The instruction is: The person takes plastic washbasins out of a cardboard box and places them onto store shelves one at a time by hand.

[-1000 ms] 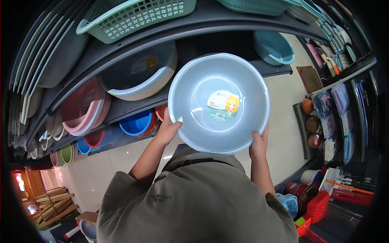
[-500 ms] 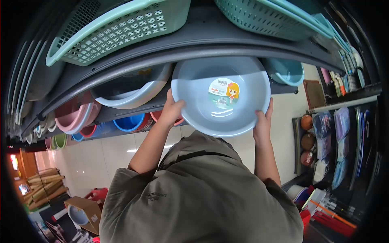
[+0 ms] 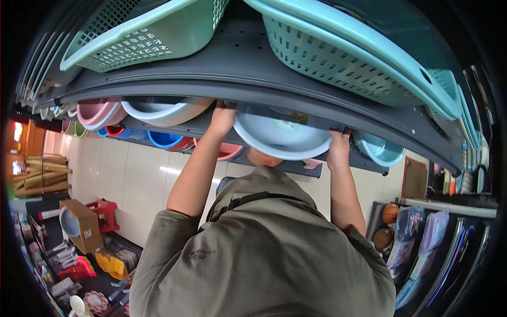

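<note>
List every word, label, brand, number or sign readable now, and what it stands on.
No text reads clearly.
Round light-blue plastic basin: sticker lettering, too blurred.
Grey-green fabric shirt: small dark print, too small and distorted.
Brown cardboard box: white label, too small.

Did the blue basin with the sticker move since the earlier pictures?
Yes. Judged against the upper shelf, the blue basin went inward, under it: the shelf's front edge now hides the far rim, which showed earlier.
</note>
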The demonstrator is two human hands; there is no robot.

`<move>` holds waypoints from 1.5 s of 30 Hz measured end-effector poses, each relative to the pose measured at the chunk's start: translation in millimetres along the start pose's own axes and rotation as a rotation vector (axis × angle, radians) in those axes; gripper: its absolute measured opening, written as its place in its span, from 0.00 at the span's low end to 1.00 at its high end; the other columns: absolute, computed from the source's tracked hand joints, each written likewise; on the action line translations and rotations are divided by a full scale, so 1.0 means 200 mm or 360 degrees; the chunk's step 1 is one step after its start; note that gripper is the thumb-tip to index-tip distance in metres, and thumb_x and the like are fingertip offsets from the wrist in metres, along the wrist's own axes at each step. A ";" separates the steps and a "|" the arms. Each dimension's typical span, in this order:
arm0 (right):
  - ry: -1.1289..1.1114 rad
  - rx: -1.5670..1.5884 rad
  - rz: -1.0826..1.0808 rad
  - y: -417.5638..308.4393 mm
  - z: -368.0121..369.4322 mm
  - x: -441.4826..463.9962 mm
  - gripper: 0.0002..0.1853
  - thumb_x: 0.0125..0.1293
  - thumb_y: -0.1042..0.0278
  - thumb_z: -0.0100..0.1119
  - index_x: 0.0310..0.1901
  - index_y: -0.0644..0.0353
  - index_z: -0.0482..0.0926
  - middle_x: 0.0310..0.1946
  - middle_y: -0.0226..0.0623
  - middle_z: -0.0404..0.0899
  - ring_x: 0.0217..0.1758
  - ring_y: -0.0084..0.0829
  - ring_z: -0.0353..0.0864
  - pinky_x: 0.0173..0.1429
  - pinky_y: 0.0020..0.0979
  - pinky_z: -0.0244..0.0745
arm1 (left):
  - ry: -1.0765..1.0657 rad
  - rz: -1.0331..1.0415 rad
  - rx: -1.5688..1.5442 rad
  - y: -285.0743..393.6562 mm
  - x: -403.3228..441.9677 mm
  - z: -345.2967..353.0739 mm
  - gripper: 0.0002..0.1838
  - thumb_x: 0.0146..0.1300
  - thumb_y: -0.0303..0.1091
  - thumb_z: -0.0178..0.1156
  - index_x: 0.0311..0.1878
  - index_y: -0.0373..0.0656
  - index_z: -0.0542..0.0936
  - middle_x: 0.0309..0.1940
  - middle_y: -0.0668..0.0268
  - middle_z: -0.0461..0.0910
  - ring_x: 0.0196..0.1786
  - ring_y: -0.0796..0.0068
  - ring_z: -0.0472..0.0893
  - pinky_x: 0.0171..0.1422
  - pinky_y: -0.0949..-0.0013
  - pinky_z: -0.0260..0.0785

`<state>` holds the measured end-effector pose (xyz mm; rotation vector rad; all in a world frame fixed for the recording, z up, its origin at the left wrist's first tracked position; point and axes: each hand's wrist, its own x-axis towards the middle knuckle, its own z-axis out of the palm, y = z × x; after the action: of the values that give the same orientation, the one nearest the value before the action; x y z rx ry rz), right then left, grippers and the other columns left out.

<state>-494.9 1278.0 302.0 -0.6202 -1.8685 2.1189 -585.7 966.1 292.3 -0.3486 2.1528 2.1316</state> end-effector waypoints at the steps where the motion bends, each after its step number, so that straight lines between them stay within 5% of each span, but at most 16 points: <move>1: 0.0025 0.0037 0.0060 0.01 0.00 0.04 0.34 0.62 0.72 0.49 0.70 0.58 0.51 0.63 0.41 0.62 0.63 0.36 0.64 0.67 0.32 0.57 | 0.0030 0.0001 -0.0004 0.00 0.00 0.02 0.28 0.55 0.28 0.55 0.61 0.37 0.65 0.49 0.59 0.74 0.51 0.67 0.74 0.56 0.69 0.64; 7: 0.0083 0.0036 0.0192 -0.05 0.03 0.09 0.27 0.67 0.72 0.50 0.67 0.62 0.57 0.64 0.38 0.63 0.64 0.32 0.64 0.69 0.32 0.55 | 0.0086 0.0043 0.0057 0.02 0.03 0.06 0.25 0.61 0.37 0.57 0.60 0.37 0.68 0.51 0.59 0.75 0.54 0.67 0.73 0.59 0.68 0.63; 11: 0.0031 0.0198 0.0165 -0.04 0.01 0.11 0.25 0.70 0.66 0.47 0.66 0.62 0.58 0.64 0.35 0.63 0.66 0.32 0.62 0.71 0.34 0.53 | 0.0027 0.0102 0.0159 -0.03 0.06 0.01 0.31 0.63 0.45 0.55 0.66 0.39 0.64 0.62 0.56 0.68 0.61 0.63 0.70 0.62 0.68 0.61; 14: -0.0085 0.0633 0.0140 -0.03 -0.07 0.10 0.26 0.71 0.55 0.45 0.66 0.59 0.59 0.65 0.35 0.62 0.67 0.33 0.62 0.71 0.35 0.53 | -0.0280 -0.0342 -0.0166 -0.01 -0.02 -0.08 0.40 0.65 0.61 0.45 0.71 0.42 0.53 0.67 0.59 0.60 0.60 0.63 0.69 0.63 0.62 0.58; 18: 0.0204 0.0377 0.0227 0.03 -0.14 -0.07 0.24 0.70 0.48 0.43 0.60 0.55 0.64 0.56 0.37 0.70 0.57 0.34 0.69 0.63 0.44 0.60 | -0.0183 -0.0235 -0.0002 0.05 -0.41 -0.27 0.41 0.68 0.65 0.33 0.71 0.39 0.53 0.59 0.55 0.71 0.58 0.63 0.72 0.63 0.59 0.61; 19: 0.0191 0.0247 0.0257 0.04 -0.12 -0.14 0.20 0.69 0.52 0.45 0.56 0.55 0.67 0.53 0.37 0.73 0.53 0.32 0.72 0.57 0.37 0.65 | -0.0119 -0.0197 -0.0033 -0.03 -0.50 -0.33 0.39 0.68 0.62 0.37 0.69 0.39 0.58 0.57 0.56 0.73 0.55 0.66 0.73 0.60 0.62 0.63; 22: -0.0233 -0.0055 0.0412 0.25 -0.05 -0.33 0.14 0.67 0.62 0.51 0.52 0.54 0.71 0.42 0.31 0.78 0.40 0.25 0.77 0.43 0.27 0.69 | -0.0285 -0.0403 0.0416 -0.30 -0.74 -0.61 0.31 0.66 0.53 0.49 0.63 0.37 0.67 0.54 0.57 0.75 0.51 0.67 0.75 0.58 0.66 0.65; 25: -0.0913 -0.0631 0.0678 0.34 0.28 -0.63 0.17 0.66 0.63 0.54 0.53 0.60 0.73 0.47 0.34 0.78 0.46 0.24 0.77 0.49 0.27 0.70 | -0.0414 -0.0689 0.1016 -0.54 -1.04 -0.92 0.26 0.65 0.47 0.55 0.56 0.34 0.73 0.50 0.55 0.78 0.52 0.66 0.76 0.58 0.67 0.66; 26: -0.1256 -0.0669 0.0561 0.45 0.36 -0.69 0.18 0.66 0.61 0.54 0.54 0.62 0.73 0.48 0.34 0.78 0.48 0.24 0.76 0.52 0.28 0.69 | -0.0421 -0.0621 0.0965 -0.73 -1.14 -1.04 0.28 0.65 0.53 0.51 0.52 0.34 0.76 0.47 0.49 0.79 0.51 0.57 0.78 0.57 0.63 0.68; 29: -0.1851 -0.0710 0.0595 0.71 0.66 -0.84 0.19 0.66 0.60 0.56 0.53 0.65 0.74 0.46 0.34 0.78 0.49 0.24 0.76 0.55 0.27 0.69 | -0.0316 -0.0770 0.0546 -0.71 -1.36 -1.30 0.27 0.64 0.52 0.52 0.50 0.34 0.77 0.45 0.50 0.80 0.49 0.58 0.79 0.56 0.64 0.68; 33: -0.2112 -0.1195 0.0692 0.61 1.15 -1.15 0.11 0.65 0.65 0.57 0.42 0.64 0.79 0.33 0.29 0.79 0.35 0.19 0.75 0.41 0.22 0.71 | 0.0009 -0.0775 0.0622 -0.70 -1.59 -1.66 0.15 0.65 0.44 0.54 0.37 0.39 0.76 0.27 0.65 0.77 0.33 0.75 0.73 0.40 0.66 0.67; 35: -0.2417 -0.1473 0.0395 0.68 1.37 -1.26 0.08 0.65 0.66 0.57 0.39 0.63 0.79 0.30 0.25 0.76 0.31 0.17 0.72 0.36 0.21 0.69 | 0.0220 -0.0720 0.0632 -0.75 -1.71 -1.82 0.15 0.65 0.43 0.54 0.34 0.39 0.74 0.22 0.64 0.73 0.29 0.71 0.72 0.36 0.65 0.66; 37: -0.2589 -0.1447 0.0261 0.74 1.59 -1.41 0.07 0.65 0.67 0.56 0.37 0.62 0.77 0.26 0.24 0.73 0.28 0.17 0.69 0.35 0.21 0.67 | 0.0411 -0.0592 0.0700 -0.79 -1.84 -1.96 0.16 0.65 0.44 0.52 0.36 0.37 0.74 0.29 0.51 0.78 0.35 0.52 0.77 0.41 0.57 0.68; 40: -0.2466 -0.1093 -0.0105 0.83 1.95 -1.55 0.06 0.67 0.68 0.54 0.37 0.61 0.74 0.24 0.25 0.72 0.28 0.17 0.69 0.35 0.22 0.68 | 0.1174 -0.0651 0.0672 -0.80 -1.99 -2.23 0.14 0.65 0.42 0.52 0.37 0.39 0.74 0.30 0.48 0.77 0.36 0.48 0.77 0.40 0.55 0.68; 43: -0.2591 -0.1140 0.0039 0.90 2.15 -1.72 0.05 0.66 0.69 0.54 0.38 0.61 0.75 0.26 0.27 0.74 0.31 0.18 0.71 0.37 0.24 0.69 | 0.1441 -0.0574 0.0545 -0.90 -2.09 -2.26 0.12 0.66 0.40 0.52 0.38 0.39 0.73 0.30 0.47 0.77 0.37 0.46 0.77 0.41 0.55 0.68; 45: -0.3080 -0.1049 -0.0555 1.04 2.16 -1.79 0.05 0.65 0.70 0.55 0.38 0.62 0.75 0.25 0.28 0.74 0.29 0.18 0.71 0.37 0.25 0.69 | 0.1502 -0.0521 0.0503 -1.05 -2.16 -2.22 0.12 0.65 0.40 0.52 0.37 0.39 0.74 0.30 0.48 0.78 0.36 0.48 0.78 0.41 0.56 0.68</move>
<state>-363.1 704.8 189.3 2.3228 -2.8501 1.5098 -77.9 565.9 194.3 -1.8017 2.5058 1.5327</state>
